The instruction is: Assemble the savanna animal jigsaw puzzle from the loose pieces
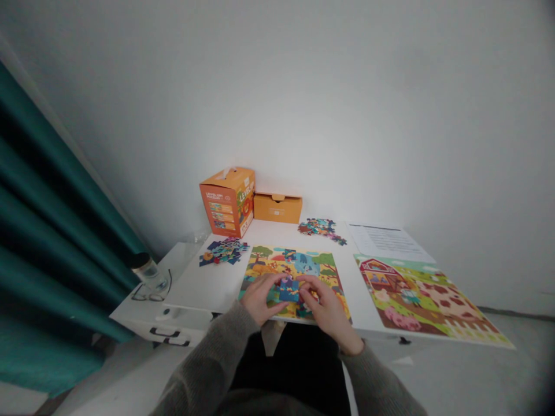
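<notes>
Joined blue puzzle pieces (289,290) lie or hover over a colourful animal picture board (255,268) in front of me; whether they touch it I cannot tell. My left hand (261,297) grips their left side, with thumb and forefinger curved around it. On the right side, my right hand (323,306) pinches the edge with bent fingers, which partly hide it. Another dark blue puzzle piece (289,253) rests near the board's top edge.
Loose puzzle pieces sit in a left pile (224,251) and a back pile (321,227). Behind stand an orange puzzle box (228,202) and a smaller orange box (277,208). A farm picture board (425,297) and printed sheet (385,242) are right; glasses (150,296) and a jar (151,274) left.
</notes>
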Tool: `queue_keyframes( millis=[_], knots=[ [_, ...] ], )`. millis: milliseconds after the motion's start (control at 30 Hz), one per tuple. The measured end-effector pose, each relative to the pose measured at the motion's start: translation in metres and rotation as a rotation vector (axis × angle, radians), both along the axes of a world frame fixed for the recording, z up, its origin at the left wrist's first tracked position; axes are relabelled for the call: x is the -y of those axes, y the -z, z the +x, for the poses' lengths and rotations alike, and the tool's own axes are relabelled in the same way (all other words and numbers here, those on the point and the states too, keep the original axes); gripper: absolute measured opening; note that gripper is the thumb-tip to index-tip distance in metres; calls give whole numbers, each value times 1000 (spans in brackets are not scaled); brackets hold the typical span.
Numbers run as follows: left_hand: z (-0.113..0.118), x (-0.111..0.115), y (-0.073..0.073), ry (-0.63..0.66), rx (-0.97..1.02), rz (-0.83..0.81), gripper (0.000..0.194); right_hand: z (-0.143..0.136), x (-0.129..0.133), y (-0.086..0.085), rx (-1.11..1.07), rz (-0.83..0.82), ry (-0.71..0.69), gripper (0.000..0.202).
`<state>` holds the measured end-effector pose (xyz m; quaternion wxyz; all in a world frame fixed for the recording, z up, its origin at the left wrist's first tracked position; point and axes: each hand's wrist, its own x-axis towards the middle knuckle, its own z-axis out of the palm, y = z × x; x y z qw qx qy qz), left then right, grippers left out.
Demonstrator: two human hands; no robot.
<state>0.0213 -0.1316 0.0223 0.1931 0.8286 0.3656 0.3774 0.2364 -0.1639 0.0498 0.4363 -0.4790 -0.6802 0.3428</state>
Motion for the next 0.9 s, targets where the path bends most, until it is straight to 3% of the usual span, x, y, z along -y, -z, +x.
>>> queue_keyframes(
  millis=[133,300,667,900],
  knots=[
    [3,0,2,40,-18,68,71,-4,3,5,39,24,2,27],
    [2,-2,2,73,-52,87,60,-6,6,11,57,33,3,29],
    [-8,-6,-11,-34,45,50,49,19,9,24,155,94,118,27],
    [-14,-12,-15,-63,38,61,50,27,9,25,180,89,119,26]
  ],
)
